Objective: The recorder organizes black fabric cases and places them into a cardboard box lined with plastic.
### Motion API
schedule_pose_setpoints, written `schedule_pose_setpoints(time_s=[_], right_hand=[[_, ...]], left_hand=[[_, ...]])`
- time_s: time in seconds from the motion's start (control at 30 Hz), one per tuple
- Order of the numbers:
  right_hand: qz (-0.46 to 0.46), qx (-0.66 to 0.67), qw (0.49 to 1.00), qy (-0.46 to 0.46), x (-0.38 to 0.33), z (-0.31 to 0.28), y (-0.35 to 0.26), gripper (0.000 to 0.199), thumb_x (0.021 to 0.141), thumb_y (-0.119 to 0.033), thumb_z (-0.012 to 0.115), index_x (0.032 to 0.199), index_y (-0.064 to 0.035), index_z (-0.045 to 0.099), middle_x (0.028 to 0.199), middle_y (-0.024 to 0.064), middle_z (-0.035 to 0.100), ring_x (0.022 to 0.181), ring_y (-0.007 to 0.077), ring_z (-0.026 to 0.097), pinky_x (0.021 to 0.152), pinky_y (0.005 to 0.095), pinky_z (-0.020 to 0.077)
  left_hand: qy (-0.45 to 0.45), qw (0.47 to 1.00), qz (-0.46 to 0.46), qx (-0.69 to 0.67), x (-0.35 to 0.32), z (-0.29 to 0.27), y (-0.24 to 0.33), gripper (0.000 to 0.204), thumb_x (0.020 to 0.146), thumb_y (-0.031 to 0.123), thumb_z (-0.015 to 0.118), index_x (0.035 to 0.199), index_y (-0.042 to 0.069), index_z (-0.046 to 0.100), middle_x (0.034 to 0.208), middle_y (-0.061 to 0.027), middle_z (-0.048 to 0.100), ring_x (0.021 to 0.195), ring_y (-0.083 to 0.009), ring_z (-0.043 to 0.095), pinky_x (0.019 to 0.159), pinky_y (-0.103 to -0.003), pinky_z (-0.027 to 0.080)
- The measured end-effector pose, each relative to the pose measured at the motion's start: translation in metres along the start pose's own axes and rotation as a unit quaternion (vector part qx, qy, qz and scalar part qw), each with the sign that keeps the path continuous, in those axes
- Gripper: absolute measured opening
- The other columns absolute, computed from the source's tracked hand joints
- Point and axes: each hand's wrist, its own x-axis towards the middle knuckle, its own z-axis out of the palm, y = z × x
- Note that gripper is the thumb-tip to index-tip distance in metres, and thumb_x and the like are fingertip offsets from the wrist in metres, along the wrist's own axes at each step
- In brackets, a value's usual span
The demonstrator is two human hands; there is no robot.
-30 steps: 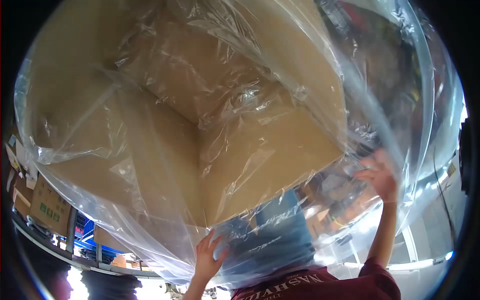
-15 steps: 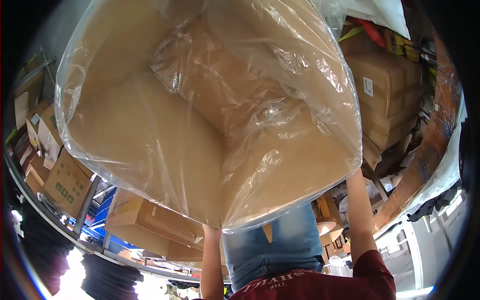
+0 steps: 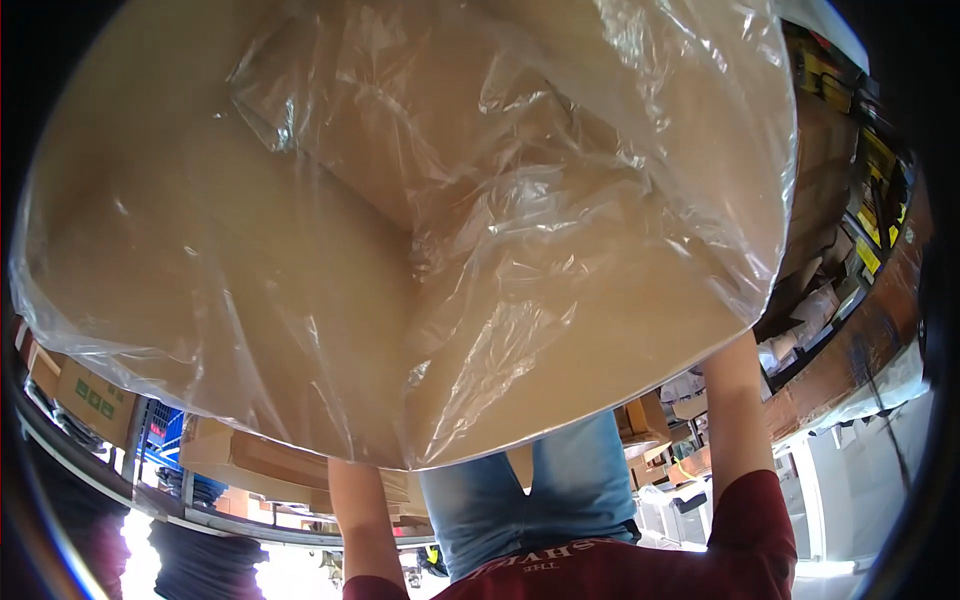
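A large open cardboard box [image 3: 290, 330], lined with a clear plastic bag [image 3: 530, 195], fills the upper and middle picture in front of me. The bag is folded out over the rim and hangs in wrinkles along the inner walls. My left forearm [image 3: 362, 505] rises to the near rim; the left hand is hidden behind the box. On the right, my other forearm [image 3: 735, 410] reaches up to the box's right side, and that hand is hidden too. Between them the box is held up over my legs, with its opening turned toward me. Nothing but the liner shows inside.
Cardboard boxes [image 3: 250, 455] lie at the lower left beside a metal rail [image 3: 200, 515] and a blue crate [image 3: 165, 435]. Dark stacked material [image 3: 205, 560] stands below. A shelf with yellow items [image 3: 875, 200] and a curved brown cardboard edge [image 3: 850, 360] are at right.
The box looks larger and closer, and its rim has spread toward both sides. My left forearm has shifted left with it. More of the shelving and boxes on both sides is covered.
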Motion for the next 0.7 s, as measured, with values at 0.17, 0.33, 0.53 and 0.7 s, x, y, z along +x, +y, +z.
schedule_pose_setpoints(time_s=[0.17,0.33,0.53,0.7], right_hand=[[0.025,-0.064,0.996,-0.051,-0.043,-0.058,0.038,0.056,0.091,-0.051,0.044,0.128,-0.0100,0.051,0.116,0.0083,0.060,0.104,0.0204,0.057,0.089,0.0382,0.0443],[0.035,-0.138,0.988,-0.065,0.103,-0.004,-0.094,0.055,0.091,-0.050,0.045,0.127,-0.0092,0.052,0.114,0.0078,0.061,0.103,0.0203,0.057,0.089,0.0383,0.0448],[0.072,-0.216,0.969,-0.101,0.094,0.055,-0.097,0.053,0.092,-0.049,0.045,0.125,-0.0083,0.053,0.111,0.0072,0.062,0.101,0.0202,0.058,0.088,0.0383,0.0453],[0.117,-0.287,0.941,-0.135,0.098,0.030,-0.088,0.052,0.092,-0.048,0.046,0.123,-0.0075,0.054,0.110,0.0067,0.062,0.099,0.0201,0.059,0.087,0.0384,0.0458]], left_hand=[[-0.030,0.999,-0.028,-0.031,0.011,0.012,0.026,0.054,0.092,0.042,0.049,0.135,0.010,0.041,0.132,-0.0071,0.050,0.117,-0.0256,0.050,0.097,-0.042,0.041],[-0.098,0.991,-0.072,-0.061,0.009,0.021,-0.036,0.054,0.093,0.042,0.049,0.135,0.009,0.041,0.132,-0.0075,0.049,0.117,-0.0258,0.050,0.097,-0.042,0.042],[-0.123,0.983,-0.112,-0.074,-0.024,0.007,-0.064,0.054,0.093,0.041,0.048,0.135,0.008,0.042,0.131,-0.0078,0.050,0.117,-0.0257,0.050,0.096,-0.041,0.042],[-0.081,0.988,-0.128,-0.036,-0.018,-0.001,-0.067,0.049,0.094,0.040,0.047,0.132,0.008,0.045,0.127,-0.0082,0.053,0.112,-0.0247,0.053,0.096,-0.039,0.043]])
